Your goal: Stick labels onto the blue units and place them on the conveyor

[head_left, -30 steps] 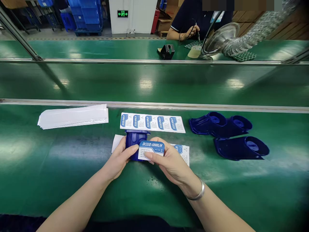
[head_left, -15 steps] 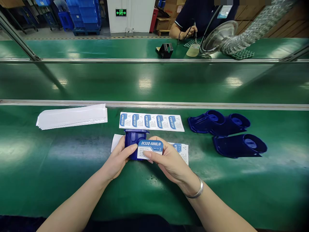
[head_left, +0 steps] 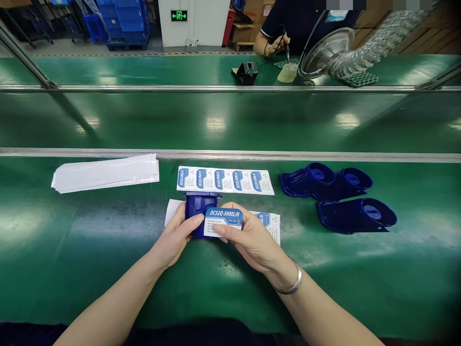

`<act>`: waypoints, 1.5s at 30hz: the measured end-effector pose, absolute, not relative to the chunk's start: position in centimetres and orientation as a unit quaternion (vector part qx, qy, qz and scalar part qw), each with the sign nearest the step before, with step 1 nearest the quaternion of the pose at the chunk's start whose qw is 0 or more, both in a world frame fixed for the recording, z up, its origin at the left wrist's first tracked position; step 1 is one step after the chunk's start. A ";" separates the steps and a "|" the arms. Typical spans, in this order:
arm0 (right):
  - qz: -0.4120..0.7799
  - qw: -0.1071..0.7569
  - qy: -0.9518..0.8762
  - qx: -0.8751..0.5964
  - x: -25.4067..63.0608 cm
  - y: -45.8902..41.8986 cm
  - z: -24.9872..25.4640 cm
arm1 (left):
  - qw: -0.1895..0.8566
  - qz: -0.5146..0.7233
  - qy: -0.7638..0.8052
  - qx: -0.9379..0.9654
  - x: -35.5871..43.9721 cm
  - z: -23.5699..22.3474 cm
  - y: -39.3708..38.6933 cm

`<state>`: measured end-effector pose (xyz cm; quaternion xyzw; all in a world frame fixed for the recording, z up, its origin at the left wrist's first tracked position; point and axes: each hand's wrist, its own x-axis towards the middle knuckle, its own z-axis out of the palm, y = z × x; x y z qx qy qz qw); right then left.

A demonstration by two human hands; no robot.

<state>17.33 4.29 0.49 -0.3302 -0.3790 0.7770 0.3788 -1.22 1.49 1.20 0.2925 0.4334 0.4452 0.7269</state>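
My left hand is closed round the left side of a dark blue plastic housing, its thumb near the left edge of a label. That blue and white label, printed "DC52Q-5000L/H", is pinched by my right hand in front of the housing; whether any of it sticks to the plastic I cannot tell. Behind both hands lies a partly covered label sheet. Farther back, a second label sheet with several labels lies flat on the green table.
White paper strips are piled at left. Several dark blue plastic housings lie at right. Across a metal rail, a person's hand holds a thin tool beside a metal fume hood and a black part.
The view has shifted very slightly. Both my hands, the housing and the label keep practically the same position.
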 end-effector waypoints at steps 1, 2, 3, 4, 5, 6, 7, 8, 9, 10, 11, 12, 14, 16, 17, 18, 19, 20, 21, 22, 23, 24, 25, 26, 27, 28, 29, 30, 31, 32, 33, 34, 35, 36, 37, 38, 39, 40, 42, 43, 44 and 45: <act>0.777 0.378 -0.379 -0.331 17.3 4.3 0.5 | 0.727 0.444 0.433 0.294 -1.2 1.2 1.5; 0.777 0.378 -0.378 -0.333 17.3 4.3 0.5 | 0.728 0.443 0.433 0.295 -1.2 1.3 1.5; 0.777 0.378 -0.378 -0.334 17.3 4.2 0.5 | 0.728 0.442 0.433 0.296 -1.2 1.3 1.5; 0.777 0.377 -0.378 -0.334 17.3 4.2 0.5 | 0.727 0.441 0.434 0.297 -1.2 1.3 1.5; 0.776 0.377 -0.378 -0.335 17.3 4.2 0.5 | 0.727 0.441 0.435 0.297 -1.3 1.4 1.5; 0.776 0.377 -0.379 -0.335 17.4 4.2 0.5 | 0.726 0.441 0.436 0.296 -1.3 1.3 1.5; 0.776 0.377 -0.379 -0.335 17.4 4.2 0.5 | 0.726 0.442 0.436 0.296 -1.3 1.3 1.5; 0.776 0.377 -0.380 -0.335 17.4 4.2 0.5 | 0.726 0.443 0.435 0.297 -1.3 1.3 1.4; 0.775 0.377 -0.380 -0.335 17.4 4.2 0.4 | 0.725 0.443 0.434 0.297 -1.3 1.3 1.4; 0.775 0.377 -0.380 -0.335 17.4 4.2 0.4 | 0.725 0.444 0.434 0.298 -1.3 1.3 1.4; 0.775 0.377 -0.380 -0.336 17.4 4.3 0.4 | 0.726 0.444 0.433 0.299 -1.3 1.3 1.4; 0.776 0.377 -0.379 -0.336 17.4 4.3 0.4 | 0.726 0.444 0.432 0.299 -1.3 1.2 1.4; 0.776 0.377 -0.376 -0.338 17.4 4.3 0.4 | 0.727 0.443 0.432 0.298 -1.3 1.3 1.4; 0.777 0.376 -0.374 -0.338 17.4 4.3 0.5 | 0.727 0.443 0.433 0.295 -1.4 1.3 1.4; 0.778 0.376 -0.374 -0.338 17.4 4.3 0.5 | 0.727 0.444 0.433 0.294 -1.4 1.3 1.4; 0.778 0.376 -0.374 -0.337 17.4 4.3 0.5 | 0.727 0.445 0.433 0.292 -1.4 1.4 1.4; 0.778 0.376 -0.375 -0.337 17.4 4.3 0.5 | 0.727 0.446 0.433 0.291 -1.3 1.4 1.4; 0.778 0.375 -0.375 -0.337 17.4 4.3 0.6 | 0.727 0.447 0.433 0.290 -1.3 1.4 1.4; 0.777 0.376 -0.376 -0.338 17.4 4.3 0.6 | 0.727 0.448 0.432 0.291 -1.3 1.4 1.4; 0.776 0.375 -0.376 -0.339 17.4 4.3 0.6 | 0.726 0.449 0.432 0.292 -1.3 1.4 1.4; 0.776 0.375 -0.377 -0.340 17.4 4.3 0.7 | 0.725 0.449 0.432 0.294 -1.3 1.3 1.4; 0.776 0.375 -0.377 -0.339 17.4 4.3 0.7 | 0.724 0.448 0.431 0.298 -1.3 1.3 1.4; 0.776 0.376 -0.376 -0.338 17.4 4.3 0.7 | 0.723 0.447 0.431 0.302 -1.4 1.3 1.5; 0.777 0.377 -0.376 -0.336 17.4 4.3 0.7 | 0.721 0.445 0.433 0.308 -1.4 1.3 1.5; 0.778 0.377 -0.375 -0.335 17.4 4.3 0.7 | 0.719 0.442 0.436 0.314 -1.4 1.3 1.5; 0.778 0.377 -0.375 -0.335 17.4 4.3 0.6 | 0.717 0.437 0.440 0.320 -1.4 1.3 1.6; 0.778 0.376 -0.376 -0.335 17.4 4.3 0.6 | 0.715 0.432 0.444 0.325 -1.5 1.3 1.6; 0.777 0.374 -0.377 -0.337 17.4 4.4 0.6 | 0.713 0.429 0.447 0.329 -1.5 1.3 1.6; 0.777 0.373 -0.378 -0.339 17.4 4.4 0.6 | 0.711 0.427 0.450 0.331 -1.5 1.3 1.6; 0.776 0.373 -0.378 -0.340 17.4 4.4 0.5 | 0.710 0.427 0.451 0.332 -1.5 1.3 1.6; 0.776 0.374 -0.377 -0.340 17.3 4.4 0.5 | 0.710 0.428 0.450 0.332 -1.5 1.3 1.6; 0.777 0.375 -0.375 -0.340 17.3 4.4 0.5 | 0.710 0.429 0.449 0.332 -1.5 1.3 1.6; 0.777 0.376 -0.373 -0.340 17.3 4.4 0.6 | 0.710 0.430 0.448 0.333 -1.5 1.3 1.6; 0.777 0.377 -0.371 -0.341 17.3 4.3 0.6 | 0.710 0.430 0.447 0.333 -1.5 1.3 1.6; 0.777 0.378 -0.368 -0.342 17.3 4.3 0.6 | 0.710 0.431 0.447 0.333 -1.4 1.3 1.6; 0.777 0.379 -0.367 -0.343 17.3 4.3 0.6 | 0.710 0.432 0.447 0.332 -1.4 1.3 1.6; 0.777 0.379 -0.366 -0.345 17.3 4.3 0.6 | 0.710 0.433 0.447 0.330 -1.4 1.3 1.6; 0.777 0.380 -0.365 -0.345 17.3 4.2 0.6 | 0.710 0.434 0.447 0.328 -1.4 1.3 1.6; 0.778 0.381 -0.362 -0.344 17.3 4.2 0.5 | 0.710 0.436 0.447 0.325 -1.4 1.3 1.6; 0.778 0.382 -0.361 -0.345 17.3 4.2 0.5 | 0.710 0.437 0.447 0.324 -1.4 1.3 1.5; 0.777 0.383 -0.360 -0.347 17.3 4.2 0.5 | 0.710 0.439 0.446 0.323 -1.4 1.3 1.5; 0.776 0.384 -0.359 -0.350 17.3 4.2 0.5 | 0.710 0.440 0.445 0.322 -1.4 1.3 1.5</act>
